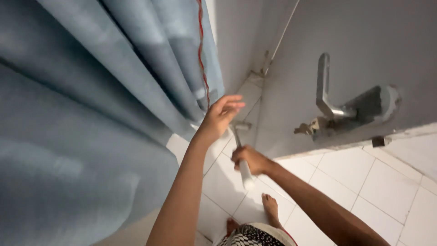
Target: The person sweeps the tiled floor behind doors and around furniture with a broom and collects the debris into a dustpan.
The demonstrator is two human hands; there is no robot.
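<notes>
My left hand point(219, 116) reaches up with fingers apart and touches the edge of a long blue-grey curtain point(91, 114) that has a red thread along its hem. My right hand point(249, 159) is closed around the pale handle of a thin stick-like tool point(242, 157). The tool's far end points down toward the floor at the foot of the curtain, near a small metal fitting point(240, 125). My bare feet point(271, 207) stand on the white tiles below.
A grey door point(364, 41) stands open on the right, with a metal lever handle point(324, 91) and keys in the lock point(306, 128). White floor tiles point(364, 182) spread to the right. A white wall corner point(236, 45) lies behind the curtain.
</notes>
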